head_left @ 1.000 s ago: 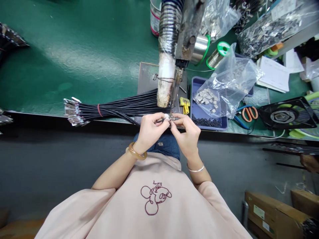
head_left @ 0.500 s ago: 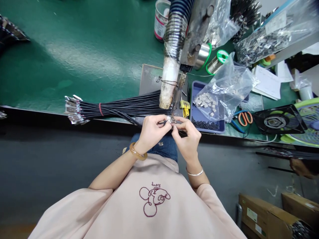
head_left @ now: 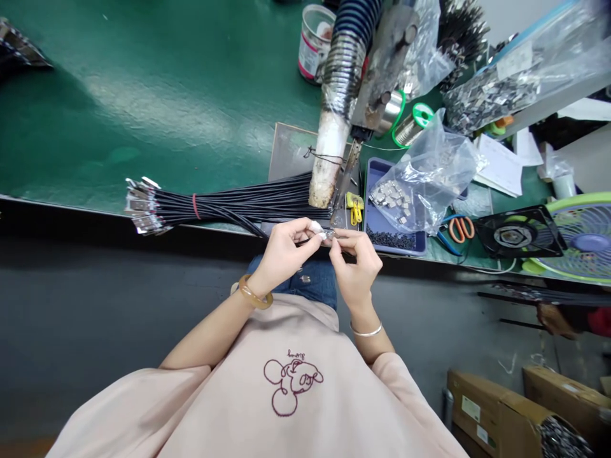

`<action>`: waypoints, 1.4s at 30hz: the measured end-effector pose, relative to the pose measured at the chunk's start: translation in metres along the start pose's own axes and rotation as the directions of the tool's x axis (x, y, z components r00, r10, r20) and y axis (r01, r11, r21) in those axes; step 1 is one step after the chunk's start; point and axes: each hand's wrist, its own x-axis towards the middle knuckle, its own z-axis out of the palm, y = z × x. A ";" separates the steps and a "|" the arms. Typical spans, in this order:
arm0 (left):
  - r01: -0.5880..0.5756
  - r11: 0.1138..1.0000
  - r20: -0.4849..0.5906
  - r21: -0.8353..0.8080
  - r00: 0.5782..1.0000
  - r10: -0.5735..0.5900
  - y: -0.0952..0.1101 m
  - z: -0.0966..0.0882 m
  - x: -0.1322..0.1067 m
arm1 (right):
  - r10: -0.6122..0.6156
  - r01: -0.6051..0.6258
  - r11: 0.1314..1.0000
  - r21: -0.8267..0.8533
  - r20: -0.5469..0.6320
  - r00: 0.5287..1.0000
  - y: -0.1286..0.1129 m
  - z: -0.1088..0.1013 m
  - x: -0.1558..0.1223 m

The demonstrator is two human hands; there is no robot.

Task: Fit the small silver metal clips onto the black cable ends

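At the bench's front edge, my left hand (head_left: 290, 253) is closed in a pinch around the end of a black cable, its fingertips wrapped in white. My right hand (head_left: 356, 262) pinches a small metal connector (head_left: 329, 235) against that cable end; my fingers partly cover where they meet. A bundle of black cables (head_left: 233, 202), tied with a red band and tipped with metal plugs on the left, lies just beyond my left hand. Above my hands are a soldering iron (head_left: 352, 156) on an arm and a white-wrapped hose end (head_left: 326, 168).
Right of my hands stands a blue tray (head_left: 420, 243) with small black parts and a plastic bag (head_left: 432, 184) of metal connectors. A yellow clip (head_left: 354, 208), orange-handled scissors (head_left: 461, 228), solder spools (head_left: 413, 125) and a black fan (head_left: 518, 235) are nearby. Another person's hand (head_left: 556, 320) shows far right.
My hands stay together at almost the same spot, with the fingers shifted slightly around the connector. The whole view has swung a little, and more of the other person's hand and sleeve shows.
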 end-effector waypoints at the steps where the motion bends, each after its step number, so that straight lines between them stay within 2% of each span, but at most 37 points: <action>1: 0.005 0.999 0.009 -0.037 1.000 -0.005 0.001 -0.001 0.001 | 0.098 -0.102 0.991 0.087 0.041 0.994 -0.001 0.000 0.000; 3: 0.012 0.997 0.030 -0.071 0.999 -0.010 0.002 -0.002 0.002 | 0.239 -0.269 0.931 0.245 0.146 0.960 -0.002 -0.001 0.002; 6: 0.014 0.997 0.053 -0.082 0.999 -0.010 0.003 -0.002 0.002 | 0.281 -0.328 0.889 0.319 0.187 0.941 -0.002 -0.004 0.005; 8: 0.013 0.997 0.046 -0.078 0.999 -0.010 0.003 -0.001 0.002 | 0.251 -0.286 0.919 0.271 0.159 0.955 -0.003 -0.004 0.006; 12: 0.026 0.999 -0.017 -0.028 1.000 -0.026 0.001 0.005 0.000 | 0.106 -0.114 0.989 0.096 0.081 0.991 -0.003 -0.001 0.008; 17: 0.019 0.999 -0.093 0.025 0.996 -0.016 -0.001 0.010 0.001 | -0.014 0.013 1.000 0.019 0.033 0.999 0.002 0.005 0.011; 22: -0.035 0.997 -0.102 0.072 0.994 0.042 -0.004 0.010 0.000 | -0.034 0.034 0.999 0.031 0.013 0.999 0.003 0.006 0.012; 31: -0.062 0.989 -0.123 0.133 0.989 0.079 -0.011 0.012 -0.003 | 0.042 -0.046 0.997 0.065 0.054 0.998 0.003 0.006 0.012; 35: -0.082 0.984 -0.131 0.160 0.986 0.103 -0.009 0.013 -0.003 | 0.018 -0.019 0.999 0.036 0.043 0.999 0.003 0.006 0.012; 40: -0.051 0.972 -0.132 0.232 0.988 0.083 -0.008 0.013 -0.007 | -0.067 0.067 0.998 0.008 0.025 0.997 0.005 0.007 0.004; 42: -0.042 0.969 -0.120 0.243 0.990 0.073 -0.007 0.012 -0.007 | -0.064 0.064 0.998 0.026 0.022 0.998 0.005 0.006 0.002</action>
